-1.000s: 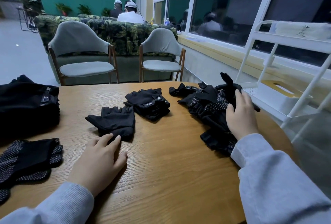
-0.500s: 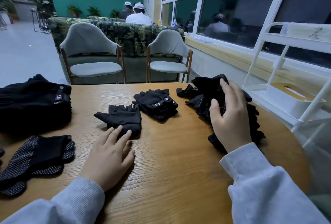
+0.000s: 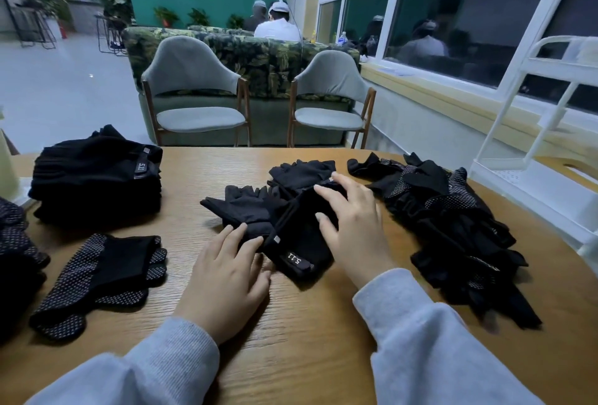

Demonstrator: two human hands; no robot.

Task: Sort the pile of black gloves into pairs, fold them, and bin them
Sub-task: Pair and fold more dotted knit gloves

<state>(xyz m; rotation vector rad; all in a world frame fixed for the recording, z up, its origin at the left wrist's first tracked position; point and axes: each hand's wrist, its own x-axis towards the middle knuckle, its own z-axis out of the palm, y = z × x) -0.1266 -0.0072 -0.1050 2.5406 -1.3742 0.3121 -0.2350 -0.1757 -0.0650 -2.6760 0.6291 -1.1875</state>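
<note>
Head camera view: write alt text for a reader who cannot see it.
Two hands lay a black glove with a 5.11 tag beside a plain black glove on a wooden table. A loose glove pile lies right, a folded stack left.

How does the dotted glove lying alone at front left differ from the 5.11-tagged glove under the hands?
The flat black glove with white grip dots lies alone, untouched; the plain black fabric glove with a 5.11 tag has both the left hand and right hand on it. One is dotted, the other plain and tagged. Both are black, on the wooden table.
</note>
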